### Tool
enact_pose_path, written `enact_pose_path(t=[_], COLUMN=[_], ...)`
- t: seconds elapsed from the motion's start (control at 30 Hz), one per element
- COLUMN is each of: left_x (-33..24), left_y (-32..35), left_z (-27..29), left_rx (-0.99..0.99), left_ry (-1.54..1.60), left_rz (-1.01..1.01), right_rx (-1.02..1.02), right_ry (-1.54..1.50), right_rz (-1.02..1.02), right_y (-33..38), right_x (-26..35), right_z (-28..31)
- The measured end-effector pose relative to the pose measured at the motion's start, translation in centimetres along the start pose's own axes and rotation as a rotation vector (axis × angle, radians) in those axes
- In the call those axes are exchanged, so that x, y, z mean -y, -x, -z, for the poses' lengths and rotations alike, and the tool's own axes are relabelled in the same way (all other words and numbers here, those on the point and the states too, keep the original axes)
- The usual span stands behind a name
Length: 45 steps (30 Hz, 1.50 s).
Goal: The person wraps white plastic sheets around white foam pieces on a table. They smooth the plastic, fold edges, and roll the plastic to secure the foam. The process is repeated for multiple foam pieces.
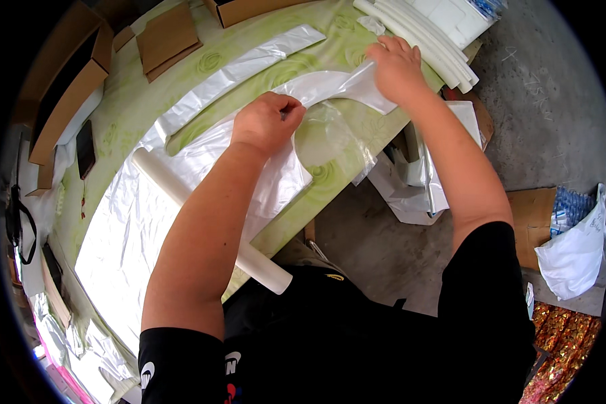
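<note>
- Along the far left edge of the table (128, 101), open cardboard boxes (64, 87) and a dark phone (85, 148) lying flat beside them.
- Near the far edge, flat brown cardboard pieces (168, 37) resting on the green patterned tablecloth.
- Over the near left part of the tabletop, a broad white plastic sheet (131, 229) spread flat, reaching toward the middle.
- Across that sheet, a white roll (182, 195) lying aslant, its end jutting past the near edge of the table.
- Toward the far middle, a long narrow white plastic strip (242, 67) stretched slantwise, apart from the big sheet.
- At the middle of the tabletop, left hand (266, 121) knuckles up, fingers curled shut and pinching the edge of a thin plastic bag (330, 91).
- Just below the hands, a clear film piece (333, 135) drooping over the near edge.
- Toward the right edge, right hand (396, 67) pressed palm down on the other end of the same plastic bag, fingers closed over the plastic; the bag drawn out between both hands.
- At the far right corner, a stack of white foam strips (424, 34), touching the right fingertips or just beside them, cannot tell which.
- Off the table on the concrete floor (559, 101), crumpled white plastic (411, 195), a brown cardboard sheet (532, 215) and a filled white bag (576, 252).
</note>
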<state>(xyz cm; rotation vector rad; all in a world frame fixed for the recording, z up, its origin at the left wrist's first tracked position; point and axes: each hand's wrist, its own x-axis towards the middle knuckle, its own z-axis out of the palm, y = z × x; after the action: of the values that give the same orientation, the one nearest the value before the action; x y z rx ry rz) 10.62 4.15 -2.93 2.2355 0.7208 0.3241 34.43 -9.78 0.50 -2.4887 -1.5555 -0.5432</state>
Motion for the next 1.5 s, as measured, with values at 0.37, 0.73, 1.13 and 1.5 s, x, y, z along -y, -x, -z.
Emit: enact_pose_path(t=[0.37, 0.73, 1.13, 1.5], left_x=[1.9, 1.4, 0.2, 1.9], left_y=[-0.6, 0.1, 0.3, 0.5], left_z=[-0.8, -0.6, -0.3, -1.1], left_rx=[-0.093, -0.148, -0.089, -0.259], left_ry=[-0.072, -0.104, -0.156, -0.154], left_rz=[-0.095, -0.076, -0.054, -0.309], right_rx=[0.091, -0.071, 0.016, 0.073], right_ry=[-0.374, -0.504, -0.180, -0.316], right_rz=[0.015, 0.164, -0.286, -0.018], right_y=[2.8, 4.7, 3.6, 4.3], right_x=[5.2, 10.0, 1.8, 10.0], right_z=[-4.2, -2.8, -3.0, -3.3])
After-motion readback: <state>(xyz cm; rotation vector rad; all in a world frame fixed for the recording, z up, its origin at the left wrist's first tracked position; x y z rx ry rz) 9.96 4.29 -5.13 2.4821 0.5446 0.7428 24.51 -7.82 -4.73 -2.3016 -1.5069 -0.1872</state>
